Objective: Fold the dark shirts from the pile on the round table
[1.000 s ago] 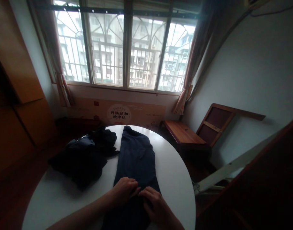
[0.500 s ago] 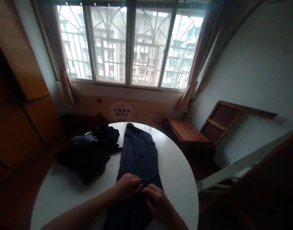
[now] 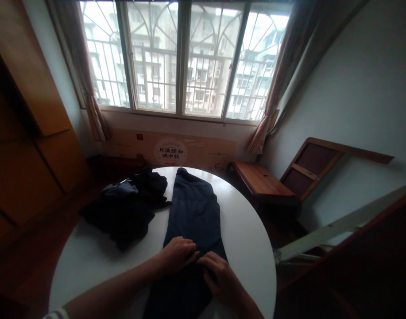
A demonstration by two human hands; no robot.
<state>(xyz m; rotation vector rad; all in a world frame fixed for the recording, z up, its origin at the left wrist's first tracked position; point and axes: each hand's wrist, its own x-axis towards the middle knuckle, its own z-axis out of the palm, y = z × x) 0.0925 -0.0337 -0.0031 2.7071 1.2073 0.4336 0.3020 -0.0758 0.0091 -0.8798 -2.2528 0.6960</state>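
A long navy garment, which looks like trousers folded lengthwise (image 3: pixel 196 208), lies down the middle of the white round table (image 3: pixel 249 248). Its far end reaches the table's back edge, and its near end runs out of the bottom of the view. My left hand (image 3: pixel 180 254) rests on the cloth with curled fingers, pinching it. Close beside it, my right hand (image 3: pixel 219 277) grips the cloth too, thumb and fingers bent together. The two sets of fingertips nearly meet. To the left sits a rumpled heap of black clothes (image 3: pixel 126 217), with a greyish-blue patch on top.
Beyond the table is a low wooden bench (image 3: pixel 262 179), with a wooden-framed panel (image 3: pixel 312 166) leaning on the wall. A pale metal bar (image 3: pixel 322 237) slants at the right. Wooden cabinets (image 3: pixel 50 164) stand left, and a barred window (image 3: pixel 183 62) fills the back.
The view has shifted slightly. Both hands keep nearly the same place and grip on the navy trousers; a striped sleeve edge now shows at my left forearm.
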